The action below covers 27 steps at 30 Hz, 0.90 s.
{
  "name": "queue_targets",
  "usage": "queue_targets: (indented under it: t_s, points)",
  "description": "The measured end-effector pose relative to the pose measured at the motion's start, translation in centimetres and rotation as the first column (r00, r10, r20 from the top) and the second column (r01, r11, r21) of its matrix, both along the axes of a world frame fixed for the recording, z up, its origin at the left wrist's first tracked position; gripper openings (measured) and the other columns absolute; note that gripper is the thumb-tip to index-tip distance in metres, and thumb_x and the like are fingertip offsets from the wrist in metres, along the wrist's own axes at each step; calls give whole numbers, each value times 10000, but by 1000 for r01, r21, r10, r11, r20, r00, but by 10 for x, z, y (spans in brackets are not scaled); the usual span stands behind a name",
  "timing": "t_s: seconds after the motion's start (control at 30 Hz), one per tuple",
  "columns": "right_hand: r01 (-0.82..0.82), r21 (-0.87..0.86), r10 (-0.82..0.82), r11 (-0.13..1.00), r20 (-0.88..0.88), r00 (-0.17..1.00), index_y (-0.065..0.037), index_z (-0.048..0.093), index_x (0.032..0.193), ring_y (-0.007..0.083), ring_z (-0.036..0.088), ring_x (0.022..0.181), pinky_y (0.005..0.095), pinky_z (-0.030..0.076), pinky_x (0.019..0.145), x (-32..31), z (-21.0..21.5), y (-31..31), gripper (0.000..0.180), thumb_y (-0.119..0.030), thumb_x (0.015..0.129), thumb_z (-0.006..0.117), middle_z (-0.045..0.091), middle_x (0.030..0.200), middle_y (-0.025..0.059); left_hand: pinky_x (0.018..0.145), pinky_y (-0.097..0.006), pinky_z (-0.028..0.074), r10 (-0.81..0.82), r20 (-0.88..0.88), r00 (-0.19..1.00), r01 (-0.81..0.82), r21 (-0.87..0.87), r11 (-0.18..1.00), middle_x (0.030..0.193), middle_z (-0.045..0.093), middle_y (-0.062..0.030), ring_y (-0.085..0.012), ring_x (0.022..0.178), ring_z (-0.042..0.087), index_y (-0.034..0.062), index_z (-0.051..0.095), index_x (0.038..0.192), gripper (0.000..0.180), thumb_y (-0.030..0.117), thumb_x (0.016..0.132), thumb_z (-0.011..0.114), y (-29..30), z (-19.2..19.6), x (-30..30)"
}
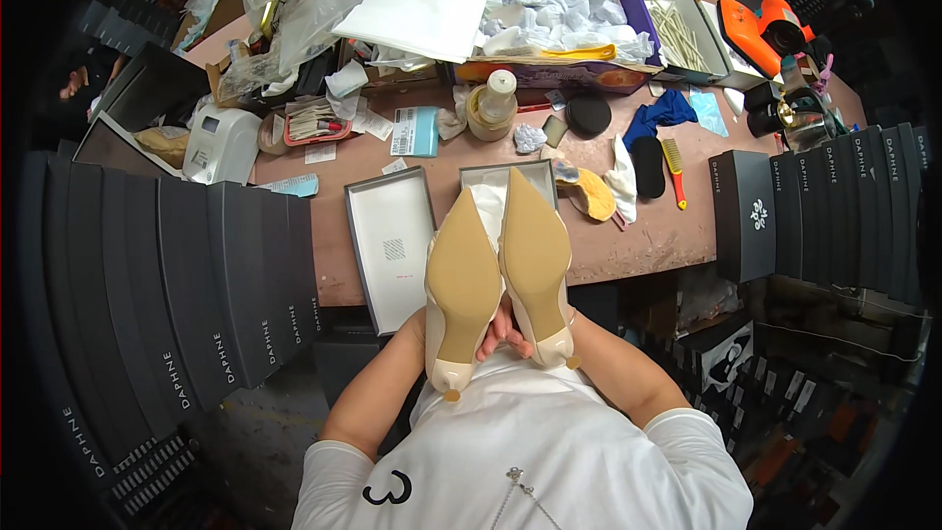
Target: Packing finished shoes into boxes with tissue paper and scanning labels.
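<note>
I hold a pair of pointed beige pumps upright in front of me, tan soles facing up and toes pointing away. The left pump (461,270) covers most of my left hand (487,342), whose fingertips show curled at its inner edge. My right hand (512,332) is likewise wrapped round the right pump (535,245), mostly hidden behind it. Both short heels with tan tips point toward my chest. Just beyond the toes sits an open grey shoebox (538,173) with white paper inside. A grey-rimmed box lid (391,260) lies to its left, white inside up.
Stacked dark shoeboxes stand left (186,285) and right (744,206). On the table (643,250) lie a yellow-red brush (673,173), a black oval pad (648,167), a yellow cloth (594,194) and a pump bottle (493,108). A carton of crumpled paper (559,5) stands behind.
</note>
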State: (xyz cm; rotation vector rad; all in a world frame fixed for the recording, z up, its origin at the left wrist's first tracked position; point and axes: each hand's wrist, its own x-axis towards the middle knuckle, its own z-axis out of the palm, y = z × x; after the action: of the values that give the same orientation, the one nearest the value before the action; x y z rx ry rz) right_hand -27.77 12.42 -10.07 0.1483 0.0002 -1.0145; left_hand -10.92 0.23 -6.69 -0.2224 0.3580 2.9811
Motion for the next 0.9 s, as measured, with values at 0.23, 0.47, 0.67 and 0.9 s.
queue_targets:
  t_s: [0.23,0.47,0.67,0.9]
  points:
    - [-6,-11,6,1000,6,1000,87,585,1029,336,671,648,392,590,509,3,-12,-7,455,-345,895,625,624,810,248,609,-342,567,100,-80,992,-106,-74,992,707,621,-177,-249,599,645,-97,616,958,514,411,892,585,5,-19,7]
    - [-28,117,44,993,-134,990,52,571,988,258,683,590,383,600,508,5,-6,-14,433,-374,918,599,644,744,165,573,-328,528,225,240,944,-254,97,962,764,629,-135,-238,601,625,-40,631,945,354,304,861,644,10,-16,15]
    - [-27,241,73,970,-185,980,37,578,1009,243,684,589,368,595,502,9,-2,-18,399,-347,908,621,643,744,151,552,-299,555,330,223,917,-345,30,938,775,642,-168,-239,627,657,-56,605,960,303,230,865,639,13,-20,19]
    - [84,116,18,990,-682,731,1,551,1203,198,672,730,307,572,608,-16,35,-30,309,-161,942,592,649,922,127,617,-274,537,471,312,825,-370,-331,868,827,629,-94,-171,695,641,6,552,1187,317,210,945,572,-18,-8,31]
